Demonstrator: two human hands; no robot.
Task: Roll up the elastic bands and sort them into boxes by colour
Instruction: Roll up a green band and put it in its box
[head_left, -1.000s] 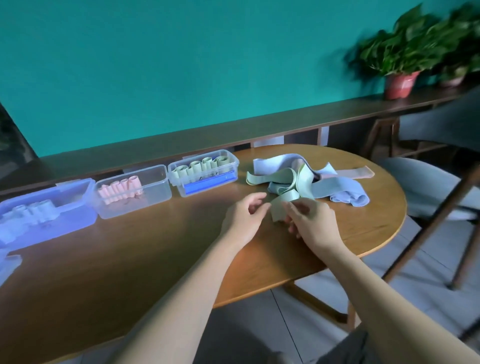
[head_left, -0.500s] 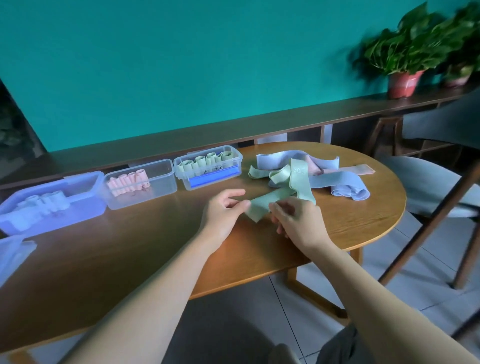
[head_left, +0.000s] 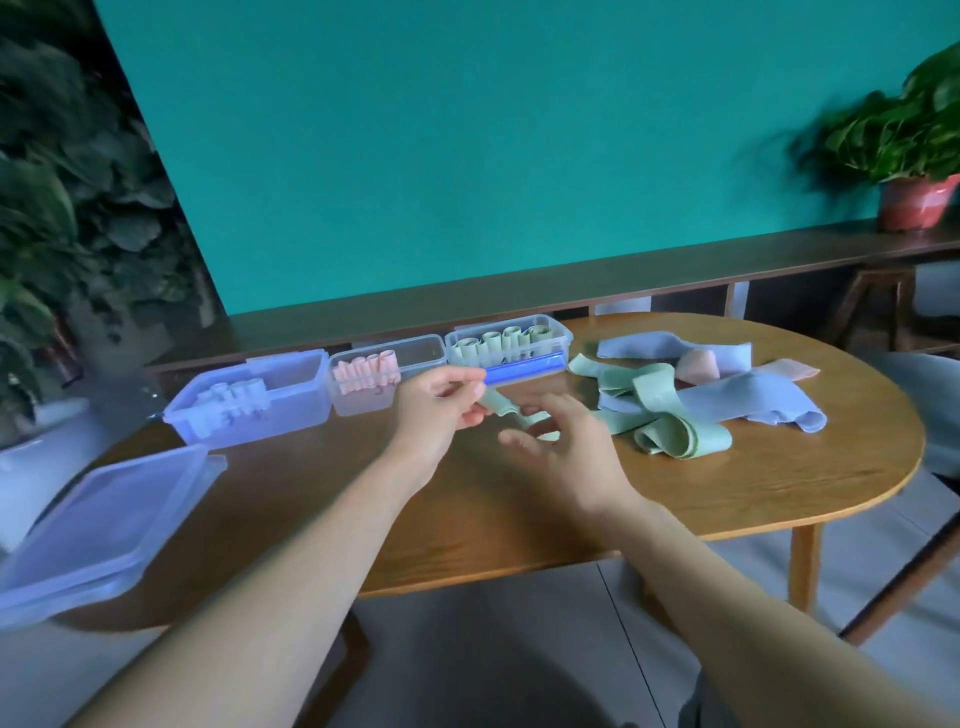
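Pinching one end of a green band (head_left: 497, 411) in my left hand (head_left: 441, 402), I hold it just above the worktop (head_left: 467, 499), in front of the pink box (head_left: 387, 382) and the green box (head_left: 511, 348). The band runs rightward, passes behind my right hand (head_left: 563, 457), and appears to join the loose heap of bands (head_left: 696, 397) — green, blue and pink strips lying tangled toward the worktop's right end. My right hand is released, fingers spread and relaxed, grasping nothing.

The step in hand, as I judge it, is starting the roll. To do it well I should draw the strip clear of the heap first, flatten it, then turn the pinched end over tightly and keep the edges aligned, so the roll stands as neatly as those already in the green box. A slack first turn would likely spring open, the material being stretchy.

Further left stands the blue box (head_left: 249, 400) holding pale rolls, and a loose lid (head_left: 98, 519) lies at the near left corner.

The worktop is an oval of light wood. Behind it runs a dark shelf (head_left: 675, 270) along a teal wall (head_left: 467, 130), with a potted plant (head_left: 906, 150) at right and dark foliage (head_left: 67, 208) at left.
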